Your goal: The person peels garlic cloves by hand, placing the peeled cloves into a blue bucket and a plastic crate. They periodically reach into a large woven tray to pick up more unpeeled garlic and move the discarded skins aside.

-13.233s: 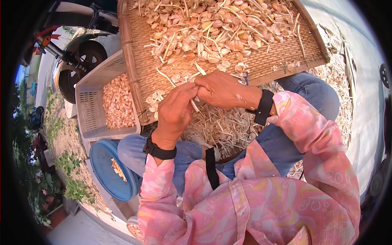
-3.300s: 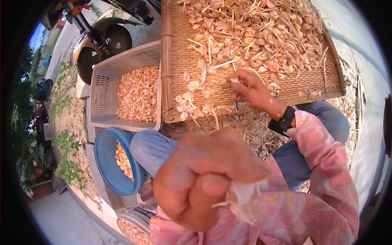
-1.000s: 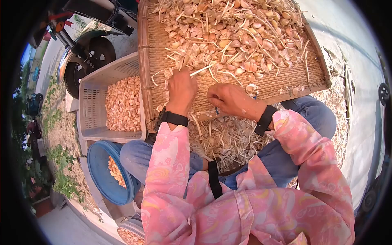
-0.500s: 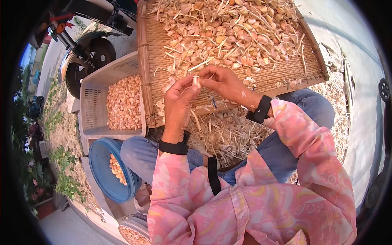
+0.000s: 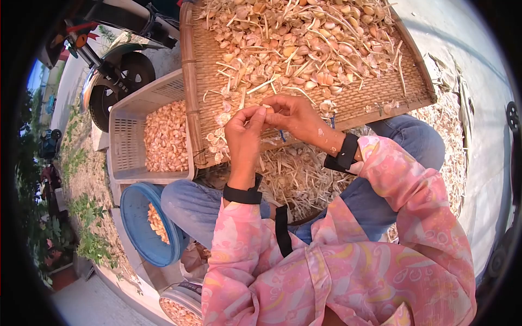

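My left hand (image 5: 244,142) and my right hand (image 5: 302,121) meet over the near edge of a woven bamboo tray (image 5: 217,76). Between their fingertips is a small garlic clove (image 5: 268,109), mostly covered by the fingers. Thumb and forefinger of each hand are pinched together on it. Beyond my fingers, a heap of garlic cloves (image 5: 321,49) with dry stalks and loose skins covers much of the tray. Some pale root ends and skins (image 5: 218,144) lie beside my left hand at the tray's near left corner.
Left of the tray stands a pale plastic crate (image 5: 124,146) of cloves. Nearer are a blue bucket (image 5: 142,239) with peeled-looking cloves and a white tub (image 5: 182,309) of cloves. Stalk scraps (image 5: 304,174) lie between my knees. A wheeled vehicle (image 5: 117,81) stands at upper left.
My left hand has shifted slightly right and down, and its fingers have closed in. The clove, upright and plainly seen before, is now mostly hidden between both hands' fingertips.
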The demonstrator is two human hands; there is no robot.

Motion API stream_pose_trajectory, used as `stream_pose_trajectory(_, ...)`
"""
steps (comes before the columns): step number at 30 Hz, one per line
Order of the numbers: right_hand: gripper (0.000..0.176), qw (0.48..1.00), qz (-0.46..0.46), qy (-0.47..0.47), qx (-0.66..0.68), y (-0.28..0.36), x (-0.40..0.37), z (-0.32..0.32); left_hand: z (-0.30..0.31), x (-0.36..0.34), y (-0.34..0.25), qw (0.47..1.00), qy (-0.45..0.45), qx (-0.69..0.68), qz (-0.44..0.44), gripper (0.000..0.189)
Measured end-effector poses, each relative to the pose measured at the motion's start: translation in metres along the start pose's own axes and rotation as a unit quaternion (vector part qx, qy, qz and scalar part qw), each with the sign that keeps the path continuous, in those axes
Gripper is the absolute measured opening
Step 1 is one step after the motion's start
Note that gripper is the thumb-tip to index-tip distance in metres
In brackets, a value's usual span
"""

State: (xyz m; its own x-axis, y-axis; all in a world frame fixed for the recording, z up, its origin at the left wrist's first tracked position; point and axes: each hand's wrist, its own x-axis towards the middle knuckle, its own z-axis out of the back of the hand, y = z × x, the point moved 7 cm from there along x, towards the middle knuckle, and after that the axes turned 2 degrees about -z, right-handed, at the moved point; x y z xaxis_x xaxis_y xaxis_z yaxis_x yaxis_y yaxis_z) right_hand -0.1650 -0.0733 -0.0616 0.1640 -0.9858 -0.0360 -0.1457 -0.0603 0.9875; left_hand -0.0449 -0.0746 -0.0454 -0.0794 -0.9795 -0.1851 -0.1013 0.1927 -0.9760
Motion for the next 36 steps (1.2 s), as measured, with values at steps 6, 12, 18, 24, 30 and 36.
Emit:
stream_pose_trajectory(6,0.030,0.980,-0.091,0.158,0.079,-0.006,0.002,-0.005,0.007,0.004,-0.005,0.982,0.118,0.130,-0.075,0.018)
stream_pose_trajectory(12,0.029,0.966,-0.169,0.177,0.081,0.002,0.003,-0.002,0.020,0.002,-0.011,0.980,0.141,0.120,-0.067,0.019)
stream_pose_trajectory(18,0.016,0.982,-0.117,0.148,-0.008,0.001,0.003,-0.003,0.010,-0.008,0.016,0.991,0.113,-0.007,0.073,0.022)
stream_pose_trajectory(24,0.018,0.982,-0.080,0.170,-0.029,0.003,0.002,-0.002,0.009,-0.008,0.027,0.979,0.145,-0.090,0.109,0.017)
stream_pose_trajectory(30,0.017,0.968,-0.107,0.223,-0.051,0.004,0.001,-0.006,0.010,-0.009,0.026,0.961,0.192,-0.120,0.160,0.016)
stream_pose_trajectory(36,0.018,0.954,-0.145,0.258,-0.039,0.003,-0.007,-0.011,0.015,-0.014,0.017,0.958,0.222,-0.103,0.148,0.015)
